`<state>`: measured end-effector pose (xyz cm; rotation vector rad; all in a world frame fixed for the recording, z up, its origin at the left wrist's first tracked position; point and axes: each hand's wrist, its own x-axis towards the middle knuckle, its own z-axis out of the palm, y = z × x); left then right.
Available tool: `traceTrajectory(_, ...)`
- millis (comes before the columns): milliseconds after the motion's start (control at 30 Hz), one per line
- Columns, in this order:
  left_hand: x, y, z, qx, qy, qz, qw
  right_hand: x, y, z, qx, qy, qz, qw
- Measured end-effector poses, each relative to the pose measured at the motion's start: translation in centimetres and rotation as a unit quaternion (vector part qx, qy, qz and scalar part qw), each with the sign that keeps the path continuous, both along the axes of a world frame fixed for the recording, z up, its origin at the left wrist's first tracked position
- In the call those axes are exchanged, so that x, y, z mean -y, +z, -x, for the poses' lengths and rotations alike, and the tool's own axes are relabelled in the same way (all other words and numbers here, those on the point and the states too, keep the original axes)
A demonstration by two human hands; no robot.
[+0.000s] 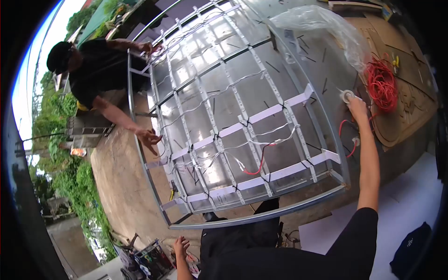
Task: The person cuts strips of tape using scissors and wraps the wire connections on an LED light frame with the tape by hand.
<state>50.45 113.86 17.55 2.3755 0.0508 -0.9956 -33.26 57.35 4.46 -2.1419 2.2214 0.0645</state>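
Right hand [357, 109]: gripping a small white ring-shaped roll [346, 96], likely tape, outside the frame; a tangled red wire coil [382, 86] is lying just beyond it.
Left hand [181, 245]: hanging, fingers loosely curled, holding nothing visible, near the frame's lower edge.
Frame: grey rectangular metal frame [298, 204] is standing between both hands, carrying white dotted strips [258, 60].
Co-worker's hand [148, 139]: reaching over the frame, across from the left hand.
Progress: strips are already sitting tied with black ties; a short red lead [254, 172], left of the right hand, is seemingly awaiting finishing.
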Motion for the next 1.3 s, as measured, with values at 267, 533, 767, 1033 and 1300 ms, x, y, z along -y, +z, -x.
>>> traceTrajectory(267, 1.4, 2.9, -0.2, 0.164, 0.016, 0.067, 0.984, -0.6, 5.5, 1.8, 0.267, -0.126, 0.026, 0.955)
traceTrajectory(533, 14.2, 10.2, 4.5, 0.38, -0.167, 0.201, 0.887, -18.4, 25.3, -20.0, 0.7, -0.061, 0.175, 0.69)
traceTrajectory(767, 20.4, 20.7, 9.5, 0.083, -0.49, 0.454, 0.74, -30.6, 30.5, -52.4, 0.645, 0.046, -0.199, 0.736)
traceTrajectory(1033, 15.5, 19.4, -6.6, -0.015, -0.59, 0.484, 0.646, -40.3, 34.5, -70.2, 0.651, 0.051, -0.249, 0.715)
traceTrajectory(1300, 13.3, 18.0, -10.7, -0.359, -0.462, 0.54, 0.604, -43.5, 35.1, -74.0, 0.72, 0.083, -0.223, 0.652)
